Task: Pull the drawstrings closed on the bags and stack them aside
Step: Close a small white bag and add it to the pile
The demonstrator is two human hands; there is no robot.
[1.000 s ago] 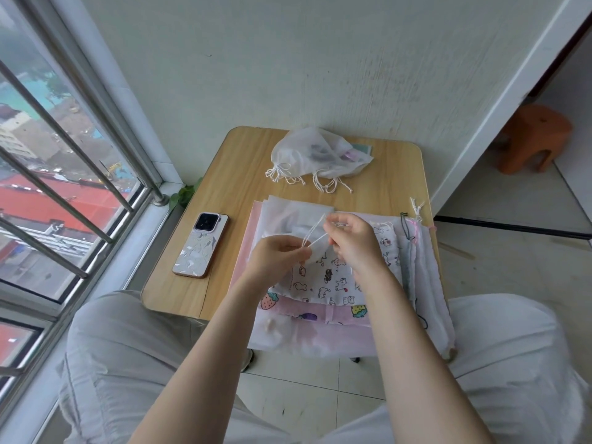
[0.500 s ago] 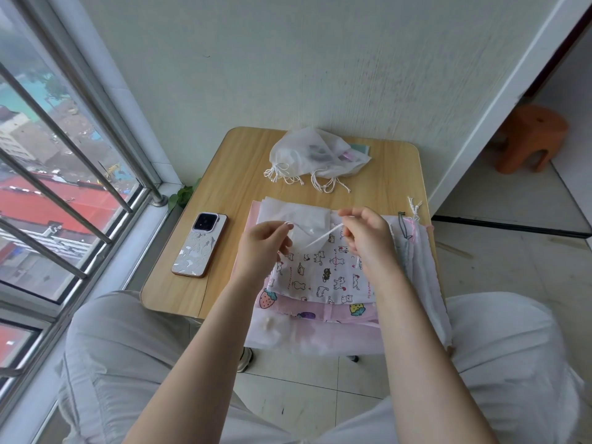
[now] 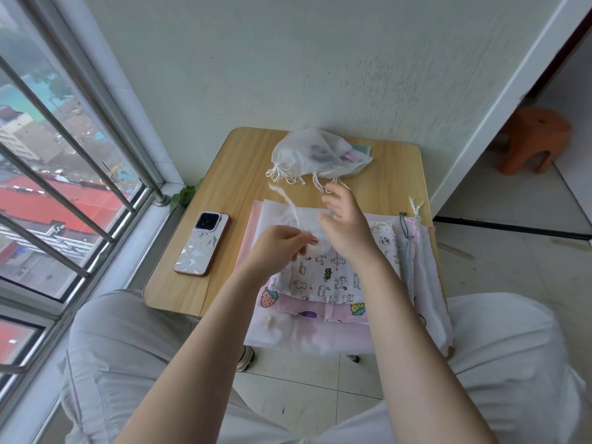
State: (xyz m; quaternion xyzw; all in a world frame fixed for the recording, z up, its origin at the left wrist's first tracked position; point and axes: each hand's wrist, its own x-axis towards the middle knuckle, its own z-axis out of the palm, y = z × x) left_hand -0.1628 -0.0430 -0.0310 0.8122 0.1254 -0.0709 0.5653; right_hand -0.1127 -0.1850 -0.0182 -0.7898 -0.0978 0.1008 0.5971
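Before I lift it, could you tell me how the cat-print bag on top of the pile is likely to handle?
The cat-print bag looks like thin cloth lying flat, so it will probably droop when lifted. It seems light. Pushed, it would likely wrinkle or slide over the pink bag beneath rather than move stiffly.

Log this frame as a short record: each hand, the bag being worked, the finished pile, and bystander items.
left hand: pinches white drawstring
right hand: lifted, fingers spread, holds nothing
current bag: cat-print bag, top of flat stack
done pile: white bags, table's far edge
bystander: phone left of stack
surface: wooden table
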